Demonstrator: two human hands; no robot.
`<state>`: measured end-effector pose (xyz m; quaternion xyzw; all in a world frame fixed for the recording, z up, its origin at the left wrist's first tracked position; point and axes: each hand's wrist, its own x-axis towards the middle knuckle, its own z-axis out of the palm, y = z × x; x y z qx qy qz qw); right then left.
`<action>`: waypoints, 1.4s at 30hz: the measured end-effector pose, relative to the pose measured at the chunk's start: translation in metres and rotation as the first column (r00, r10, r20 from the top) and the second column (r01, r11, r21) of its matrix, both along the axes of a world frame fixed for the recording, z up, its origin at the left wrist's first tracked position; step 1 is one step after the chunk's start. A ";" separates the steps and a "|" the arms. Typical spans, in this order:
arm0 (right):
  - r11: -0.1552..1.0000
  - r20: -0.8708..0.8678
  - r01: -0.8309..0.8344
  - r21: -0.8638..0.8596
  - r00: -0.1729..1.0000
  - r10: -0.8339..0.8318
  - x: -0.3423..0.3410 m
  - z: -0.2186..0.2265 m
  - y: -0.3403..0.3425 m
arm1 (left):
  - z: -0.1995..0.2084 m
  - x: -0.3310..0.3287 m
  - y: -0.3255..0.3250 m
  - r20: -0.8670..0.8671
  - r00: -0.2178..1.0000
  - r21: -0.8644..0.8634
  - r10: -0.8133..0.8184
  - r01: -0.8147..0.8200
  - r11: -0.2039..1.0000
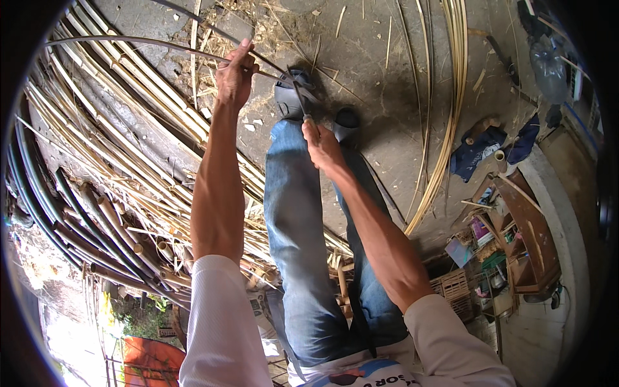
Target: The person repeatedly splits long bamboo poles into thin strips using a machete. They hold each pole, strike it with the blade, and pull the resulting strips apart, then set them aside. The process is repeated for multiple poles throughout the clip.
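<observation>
My left hand (237, 79) is closed around dark, slender bamboo strips (142, 41), which fan apart to the upper left. Past the fingers they converge above my shoe (293, 97). My right hand (320, 145) grips a knife (298, 97) by its handle, with the narrow blade pointing up and slightly left. The blade's upper part meets the strips where they come together; the exact contact is too small to tell. Both arms reach forward over my legs in blue jeans (290, 213).
Long pale bamboo strips (103, 116) lie heaped on the left, beside darker poles (71, 219). A bundle of thin strips (456, 84) curves along the floor at right. Dark blue cloth (477, 155) and a brown wooden cabinet (532, 238) with clutter are further right. Shavings litter the concrete.
</observation>
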<state>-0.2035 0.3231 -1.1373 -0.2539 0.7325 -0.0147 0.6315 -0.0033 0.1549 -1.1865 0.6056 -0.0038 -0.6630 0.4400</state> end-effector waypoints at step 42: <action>0.871 0.093 -0.168 -0.462 0.967 0.236 0.118 0.134 -0.100 | 0.157 0.227 -0.111 0.275 0.959 -0.257 -0.067 0.141 0.956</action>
